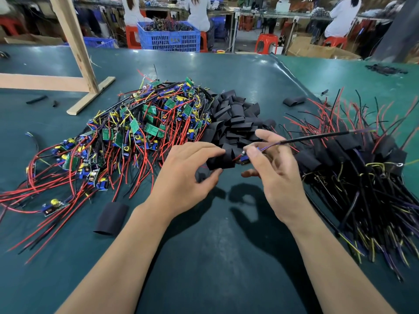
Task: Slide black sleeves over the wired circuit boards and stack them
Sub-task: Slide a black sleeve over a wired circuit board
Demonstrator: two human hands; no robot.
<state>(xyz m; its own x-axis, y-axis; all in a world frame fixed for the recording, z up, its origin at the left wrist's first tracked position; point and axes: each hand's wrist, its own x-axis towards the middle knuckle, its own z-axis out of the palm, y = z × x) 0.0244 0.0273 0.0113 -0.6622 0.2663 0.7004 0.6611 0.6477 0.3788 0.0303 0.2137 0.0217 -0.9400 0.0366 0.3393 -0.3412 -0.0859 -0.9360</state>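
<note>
On the green table [204, 257], far left: wooden frame [77, 55] standing on the mat, two short black offcuts [37, 99] beside its foot. Next, big heap of bare boards [136, 130], green and blue parts, red and black wires fanning toward the near-left edge. One board [53, 206] lies apart at the heap's near side; a single loose sleeve [111, 218] sits flat just right of it. Behind centre, pile of empty sleeves [235, 118] butts against the board heap. Centre: left hand [181, 177] pinches a black sleeve [221, 160] between thumb and fingers, held above the table. Right hand [276, 171] pinches a wired board [244, 158] at the sleeve's right-hand mouth; board end just at the opening, touching or nearly so, can't tell how far in. Its black cable [315, 137] runs up and right. Right side: stack of sleeved boards [349, 159], wires trailing toward the near-right edge. Background: blue crate [169, 38], red stools [266, 43], people seated at benches.
</note>
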